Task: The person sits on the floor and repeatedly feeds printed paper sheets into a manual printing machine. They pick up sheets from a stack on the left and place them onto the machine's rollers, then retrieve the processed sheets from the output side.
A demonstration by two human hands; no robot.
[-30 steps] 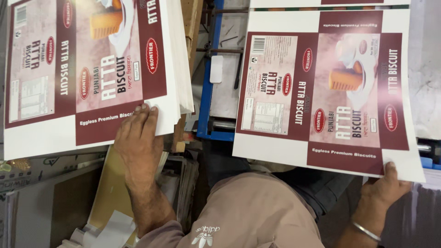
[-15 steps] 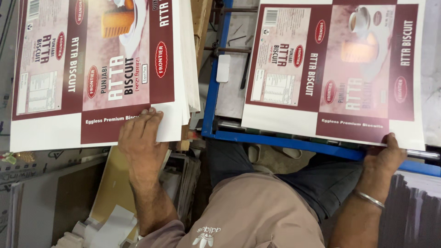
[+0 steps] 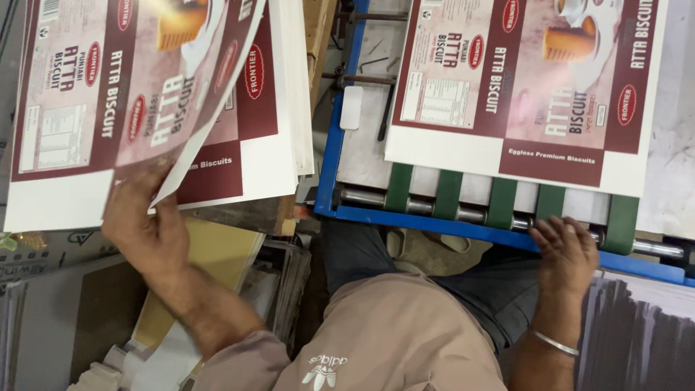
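The left hand [image 3: 141,228], which lay flat on the stack of maroon-and-white printed card sheets [image 3: 239,156], now lifts the top sheet's [image 3: 130,108] near corner. The right hand [image 3: 568,250] has released the single printed sheet [image 3: 521,87], which now lies further up the blue-framed feed table [image 3: 434,217], baring green belts [image 3: 447,195] along its near edge.

Maroon-and-white printed sheets [image 3: 145,108], blue machine frame [image 3: 434,217], green belts [image 3: 449,194], beige shirt [image 3: 391,333], silver bracelet [image 3: 556,343]
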